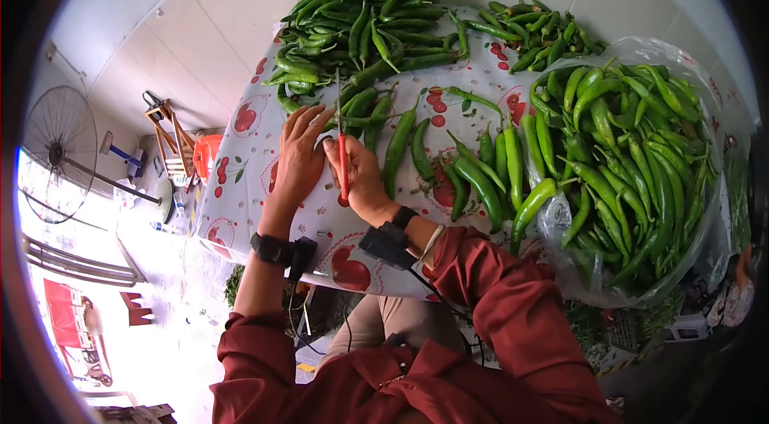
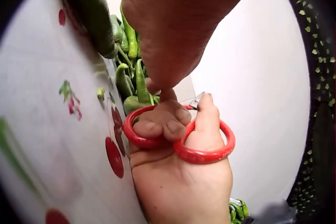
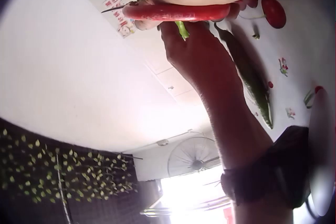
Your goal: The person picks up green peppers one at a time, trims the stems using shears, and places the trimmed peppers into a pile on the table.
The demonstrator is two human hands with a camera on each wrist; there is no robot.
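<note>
Right hand [image 1: 366, 182] grips red-handled scissors [image 1: 343, 164]; whether the left hand [image 1: 301, 153], just beside, holds the green stem [image 3: 182, 30] I cannot tell.

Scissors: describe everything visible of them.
The scissors have two rounded loops, red, shiny and plastic-looking, with pale scuffs, and slim grey blades that look like metal. The right hand grips them, its thumb through one loop and curled fingers through the other. In the head view they point away from the person, toward the big pepper pile. Whether the blades are parted or touch a pepper, I cannot tell.
</note>
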